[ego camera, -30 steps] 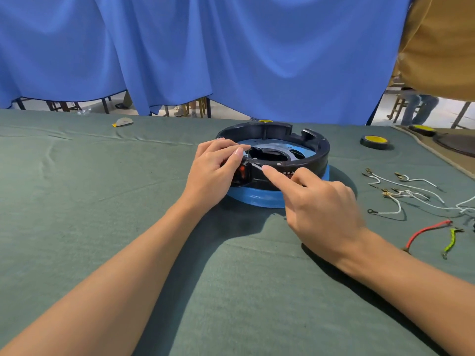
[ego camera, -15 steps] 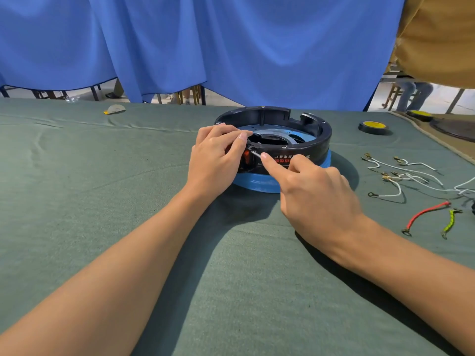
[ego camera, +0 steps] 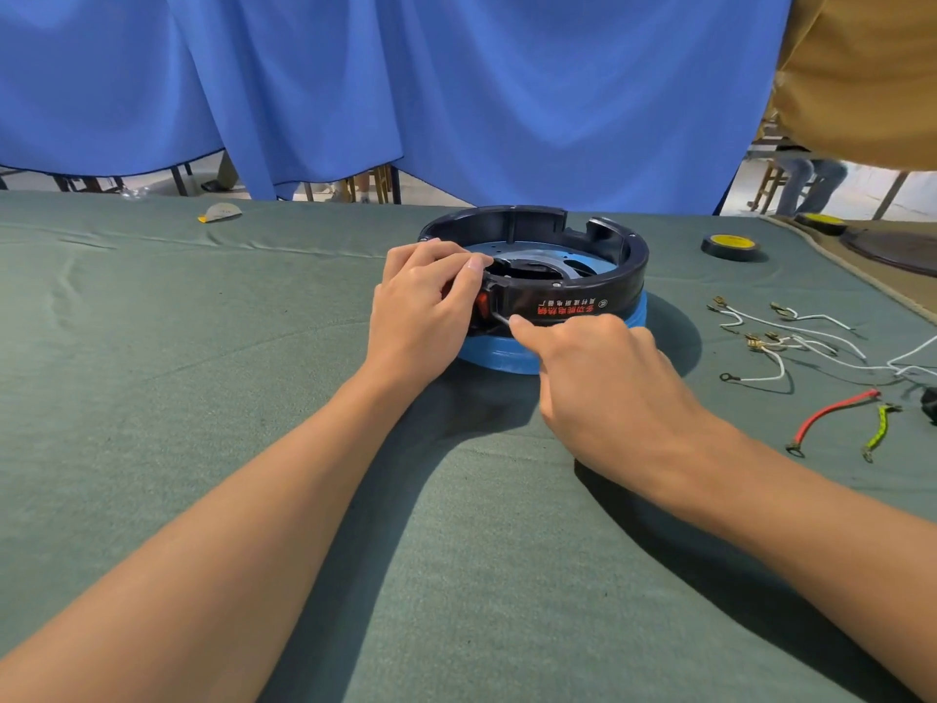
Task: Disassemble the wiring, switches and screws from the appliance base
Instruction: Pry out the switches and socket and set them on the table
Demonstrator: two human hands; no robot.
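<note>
Head view: the appliance base (ego camera: 616, 284), a black open ring with red and white print on its near wall, sits on a blue disc (ego camera: 507, 356) just above the centre of the frame. Inside the ring lie a pale metal plate (ego camera: 583, 261) and a dark part on top of it.

The left hand (ego camera: 421, 307) grips the ring's near-left rim, fingers curled over the top edge and thumb against the outer wall beside a red switch (ego camera: 482, 302). The right hand (ego camera: 608, 383) reaches in from the lower right with most fingers curled. One fingertip touches a thin pale piece (ego camera: 501, 317) just right of the switch, too small to name. Whether the hand pinches it cannot be told.

At centre right, well apart from the base, loose white wires (ego camera: 806, 333) with metal terminals lie in a tangle. Below them lie a red wire (ego camera: 831, 413) and a yellow-green wire (ego camera: 880, 429). A roll of black and yellow tape (ego camera: 730, 247) lies to the upper right of the base, with a second roll (ego camera: 819, 223) further right.

A wrinkled green cloth covers the table (ego camera: 203, 398). A small pale scrap (ego camera: 220, 212) lies at its far left edge. Blue curtains (ego camera: 456, 93) hang behind, with chair legs showing below them. A tan garment (ego camera: 862, 68) fills the upper right corner.
</note>
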